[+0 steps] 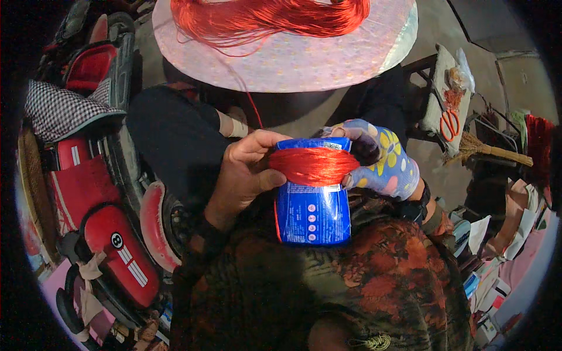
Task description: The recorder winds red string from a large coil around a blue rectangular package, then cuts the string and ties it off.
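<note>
Upright before my lap is a blue plastic packet (pixel 313 217), wrapped round its upper part with a thick band of glossy red cord (pixel 313 167). My bare left hand (pixel 244 174) grips its left side, thumb on the cord's lower edge and fingers near the top. My right hand (pixel 383 161), in a flowered, dotted glove, holds the right side, its fingers bent round the packet's edge. A single red strand runs from near my left hand up to a large red skein (pixel 272 23), which lies on a round, pale pink covered tabletop (pixel 287 70).
Orange-handled scissors (pixel 449 124) lie on a pale-topped stool (pixel 440 88) at the right, with a straw broom (pixel 497 151) beside it. A red-and-black scooter (pixel 120 254) and a checked cloth (pixel 67 111) fill the left side. Papers and boxes (pixel 492 292) crowd the lower right.
</note>
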`<state>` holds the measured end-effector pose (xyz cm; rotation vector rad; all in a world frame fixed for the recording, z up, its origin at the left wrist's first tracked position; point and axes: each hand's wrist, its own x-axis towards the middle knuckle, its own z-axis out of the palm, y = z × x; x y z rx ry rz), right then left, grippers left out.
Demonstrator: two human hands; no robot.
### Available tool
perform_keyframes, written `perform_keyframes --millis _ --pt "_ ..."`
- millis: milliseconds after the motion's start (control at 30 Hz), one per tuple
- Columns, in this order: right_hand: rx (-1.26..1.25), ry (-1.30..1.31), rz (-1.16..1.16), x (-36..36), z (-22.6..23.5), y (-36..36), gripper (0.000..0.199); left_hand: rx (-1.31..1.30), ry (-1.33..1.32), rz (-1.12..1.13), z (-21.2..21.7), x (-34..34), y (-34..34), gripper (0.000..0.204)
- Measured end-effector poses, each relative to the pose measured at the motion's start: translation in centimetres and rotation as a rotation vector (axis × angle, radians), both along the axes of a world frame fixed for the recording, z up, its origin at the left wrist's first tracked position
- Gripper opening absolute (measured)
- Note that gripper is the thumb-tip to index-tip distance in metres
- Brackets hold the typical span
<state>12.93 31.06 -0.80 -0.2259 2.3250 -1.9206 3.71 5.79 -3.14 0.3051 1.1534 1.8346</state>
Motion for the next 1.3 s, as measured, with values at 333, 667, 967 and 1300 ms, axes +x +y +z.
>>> perform_keyframes --millis 333,667,967,1300 --pt "-0.052 0.008 0.115 -1.6 1.0 -1.0 0.089 0.012 0.044 -0.027 0.5 -0.5 0.4 0.075" --pt "-0.223 -0.067 0.024 -0.6 0.6 -1.7 0.077 0.061 -0.118 -0.022 1.4 -0.2 0.7 0.085" --pt "-0.406 -0.092 0.087 -0.3 -1.5 -1.2 0.092 0.164 -0.123 0.033 1.0 0.7 1.3 0.094" --pt "-0.341 -0.12 -0.063 0.3 -2.0 -1.0 0.08 0.1 -0.159 0.022 1.2 0.5 1.2 0.093"
